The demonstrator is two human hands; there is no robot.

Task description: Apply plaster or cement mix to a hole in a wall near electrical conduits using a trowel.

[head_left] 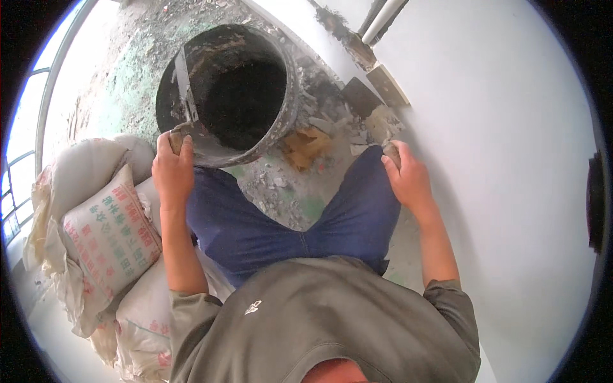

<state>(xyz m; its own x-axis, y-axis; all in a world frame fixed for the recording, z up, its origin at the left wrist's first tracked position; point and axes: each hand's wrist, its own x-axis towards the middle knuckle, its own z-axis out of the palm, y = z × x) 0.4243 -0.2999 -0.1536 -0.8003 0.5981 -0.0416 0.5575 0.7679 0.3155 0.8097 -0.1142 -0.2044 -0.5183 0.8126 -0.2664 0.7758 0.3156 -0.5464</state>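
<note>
Squatting beside stacked white sacks (108, 236) on my left, I faced a big black bucket (255, 137) standing on the rubble-strewn floor (287, 191), just ahead of my knees. My left hand (172, 172) clenched a tool handle (177, 133) at the bucket's near rim. My right hand (408, 179) grasped a small trowel handle (391, 150) near the white wall (511, 159).

Daylight is pouring in from the window (19, 159) at the left edge, blowing out the floor (89, 57) near it to glaring white. The wall (511, 159) on the right is glowing bright and even. The bucket (236, 89) interior is sinking into near black. Straight lines are bending toward the rim, a dark vignette is ringing the frame, and detail is softening at the edges
</note>
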